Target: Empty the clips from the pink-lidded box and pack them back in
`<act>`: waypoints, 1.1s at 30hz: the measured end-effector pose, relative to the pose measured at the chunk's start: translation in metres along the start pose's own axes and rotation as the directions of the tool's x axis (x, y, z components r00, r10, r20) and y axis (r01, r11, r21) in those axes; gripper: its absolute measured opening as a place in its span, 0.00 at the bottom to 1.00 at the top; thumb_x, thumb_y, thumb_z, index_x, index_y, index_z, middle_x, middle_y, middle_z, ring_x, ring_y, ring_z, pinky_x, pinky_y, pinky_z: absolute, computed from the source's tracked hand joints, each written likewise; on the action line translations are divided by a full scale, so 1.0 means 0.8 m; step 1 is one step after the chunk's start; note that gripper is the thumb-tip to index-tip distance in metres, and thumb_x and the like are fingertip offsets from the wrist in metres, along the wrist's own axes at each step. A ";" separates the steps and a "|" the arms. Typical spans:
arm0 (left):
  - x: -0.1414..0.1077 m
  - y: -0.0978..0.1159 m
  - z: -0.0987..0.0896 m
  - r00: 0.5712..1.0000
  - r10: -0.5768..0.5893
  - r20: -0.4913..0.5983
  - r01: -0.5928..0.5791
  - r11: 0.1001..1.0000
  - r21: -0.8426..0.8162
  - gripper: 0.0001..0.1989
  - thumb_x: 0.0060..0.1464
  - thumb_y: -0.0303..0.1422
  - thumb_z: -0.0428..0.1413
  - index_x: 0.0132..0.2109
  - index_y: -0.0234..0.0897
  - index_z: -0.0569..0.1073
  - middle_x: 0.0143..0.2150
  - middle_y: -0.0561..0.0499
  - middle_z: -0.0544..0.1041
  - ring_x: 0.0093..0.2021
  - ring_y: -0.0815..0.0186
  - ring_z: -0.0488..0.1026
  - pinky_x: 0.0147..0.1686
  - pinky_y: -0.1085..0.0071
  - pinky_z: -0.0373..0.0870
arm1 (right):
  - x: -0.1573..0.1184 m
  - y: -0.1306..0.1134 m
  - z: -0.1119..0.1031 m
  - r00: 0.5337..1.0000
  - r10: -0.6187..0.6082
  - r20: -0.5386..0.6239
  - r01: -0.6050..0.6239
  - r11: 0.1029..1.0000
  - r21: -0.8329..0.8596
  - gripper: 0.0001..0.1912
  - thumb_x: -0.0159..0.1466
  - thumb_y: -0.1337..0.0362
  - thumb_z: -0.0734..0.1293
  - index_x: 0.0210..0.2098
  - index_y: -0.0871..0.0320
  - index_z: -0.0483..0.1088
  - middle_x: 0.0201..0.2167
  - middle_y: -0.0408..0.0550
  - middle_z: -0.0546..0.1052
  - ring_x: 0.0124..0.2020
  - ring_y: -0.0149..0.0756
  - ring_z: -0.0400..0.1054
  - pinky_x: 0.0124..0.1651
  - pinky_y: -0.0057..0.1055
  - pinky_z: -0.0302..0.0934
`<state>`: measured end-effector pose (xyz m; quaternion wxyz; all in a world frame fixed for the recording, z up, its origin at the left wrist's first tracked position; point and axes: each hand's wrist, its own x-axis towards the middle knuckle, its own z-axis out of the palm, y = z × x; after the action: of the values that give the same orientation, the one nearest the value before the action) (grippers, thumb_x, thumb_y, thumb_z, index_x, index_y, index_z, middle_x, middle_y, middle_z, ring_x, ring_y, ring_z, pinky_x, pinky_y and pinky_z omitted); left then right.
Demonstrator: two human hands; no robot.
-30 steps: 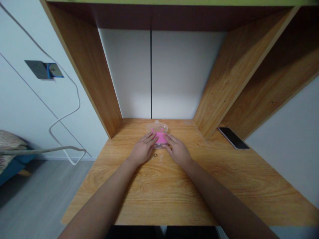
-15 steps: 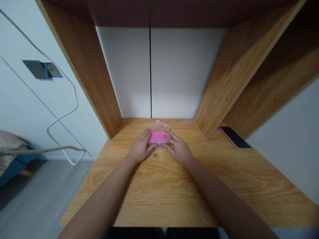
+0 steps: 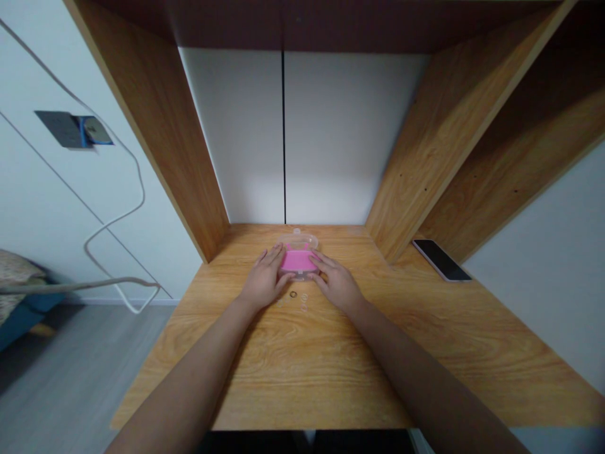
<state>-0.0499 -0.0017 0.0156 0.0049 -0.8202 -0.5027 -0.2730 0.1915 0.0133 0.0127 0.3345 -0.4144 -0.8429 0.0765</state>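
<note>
A small clear plastic box with a pink inner lid [image 3: 299, 260] rests on the wooden desk, its clear outer lid [image 3: 306, 240] swung back behind it. My left hand [image 3: 263, 277] grips the box at its left side, thumb at the front and fingers along the pink part. From the right, my right hand [image 3: 336, 280] holds the opposite side in the same way, fingertips over the pink edge. Just in front of the box lie a small dark ring-shaped band [image 3: 293, 294] and several clear loops [image 3: 304, 301], too small to make out well.
A phone [image 3: 442, 260] lies at the right beside the upright wooden panel [image 3: 406, 208]. Another panel [image 3: 189, 176] bounds the desk [image 3: 302, 366] on the left. A white cable [image 3: 142, 183] hangs by the wall socket [image 3: 70, 129]. A shelf [image 3: 302, 25] overhangs the back.
Both hands keep their hold on the box, which stays in place. The whole view has shifted very slightly.
</note>
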 end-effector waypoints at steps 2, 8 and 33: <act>-0.001 0.001 0.000 1.000 0.004 -0.027 -0.005 1.000 -0.015 0.35 0.64 0.46 0.52 0.70 0.30 0.57 0.72 0.35 0.58 0.72 0.52 0.56 0.71 0.50 0.54 | -0.001 -0.001 0.000 1.000 -0.022 -0.015 0.022 1.000 -0.003 0.27 0.68 0.62 0.66 0.66 0.50 0.64 0.68 0.49 0.65 0.66 0.44 0.62 0.69 0.45 0.58; 0.000 0.001 -0.001 0.993 0.045 -0.106 -0.052 0.997 -0.062 0.35 0.60 0.45 0.56 0.69 0.35 0.60 0.70 0.37 0.62 0.70 0.49 0.60 0.69 0.48 0.59 | 0.000 -0.002 -0.002 0.998 -0.037 -0.044 0.036 0.999 -0.028 0.25 0.67 0.61 0.67 0.63 0.53 0.68 0.65 0.54 0.67 0.63 0.46 0.66 0.66 0.45 0.63; -0.010 0.026 -0.055 0.960 0.171 0.222 -0.164 0.985 -0.050 0.09 0.58 0.35 0.52 0.34 0.39 0.76 0.26 0.50 0.77 0.25 0.66 0.72 0.28 0.70 0.63 | -0.012 -0.024 -0.028 0.951 -0.306 0.053 0.306 0.952 -0.002 0.08 0.67 0.63 0.65 0.39 0.52 0.79 0.26 0.45 0.79 0.28 0.34 0.71 0.36 0.30 0.62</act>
<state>-0.0550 -0.0312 0.0552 -0.0416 -0.8854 -0.4247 -0.1845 0.1970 -0.0095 0.0331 0.3181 -0.2784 -0.9057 0.0305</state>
